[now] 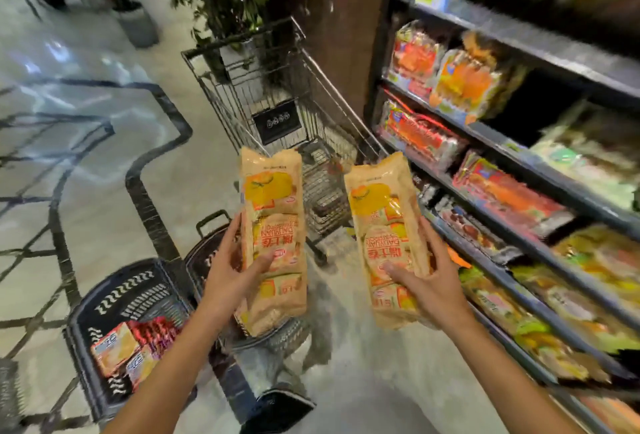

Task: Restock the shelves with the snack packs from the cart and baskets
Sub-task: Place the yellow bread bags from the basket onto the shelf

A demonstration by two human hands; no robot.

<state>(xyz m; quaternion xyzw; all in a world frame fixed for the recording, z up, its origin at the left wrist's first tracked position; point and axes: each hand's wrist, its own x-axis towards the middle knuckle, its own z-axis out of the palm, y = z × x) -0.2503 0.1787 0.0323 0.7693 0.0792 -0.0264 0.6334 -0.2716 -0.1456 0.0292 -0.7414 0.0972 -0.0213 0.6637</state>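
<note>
Left hand (231, 271): grips left snack pack (273, 239), upright.
Right hand (427, 281): grips right snack pack (384, 239), upright, nearer the shelves (512, 153).

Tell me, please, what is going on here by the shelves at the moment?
A person is restocking snacks. The left hand grips one tan snack pack and the right hand grips a matching pack, both held upright in front of the wire cart. The shelves on the right already hold many packs. A dark basket on the floor at lower left has a few packs in it. Neither held pack is shelved yet.
</note>
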